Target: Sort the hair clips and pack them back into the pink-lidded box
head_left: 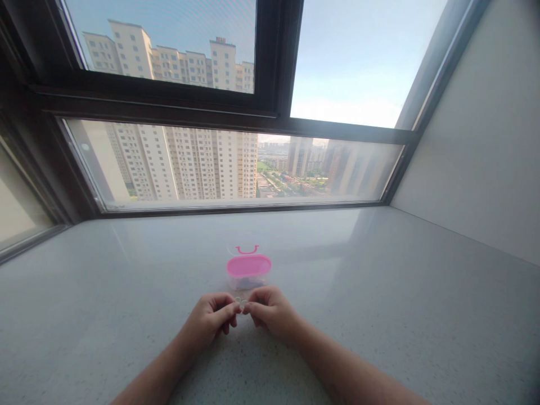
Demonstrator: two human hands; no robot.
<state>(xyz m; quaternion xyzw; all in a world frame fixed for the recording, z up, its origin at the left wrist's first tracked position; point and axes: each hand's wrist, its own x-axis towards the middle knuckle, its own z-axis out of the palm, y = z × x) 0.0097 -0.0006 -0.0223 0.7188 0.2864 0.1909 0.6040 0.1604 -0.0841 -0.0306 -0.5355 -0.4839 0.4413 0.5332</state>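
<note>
My left hand (215, 316) and my right hand (272, 312) meet low in the middle of the head view, a little above the speckled sill. Each pinches thumb against forefinger. Between the fingertips shows a small pale loop (241, 301), thin like a cord or band; its exact kind is too small to make out. Just beyond the fingers stands a small clear plastic box with a pink lid (248, 265). Something dark lies inside it, partly seen through the wall. A pink curved handle (247, 251) lies behind the lid.
The pale speckled windowsill (126, 292) stretches out on both sides. A dark window frame (189, 119) closes it off at the back, with tall buildings outside. On the right rises a white wall (472, 157).
</note>
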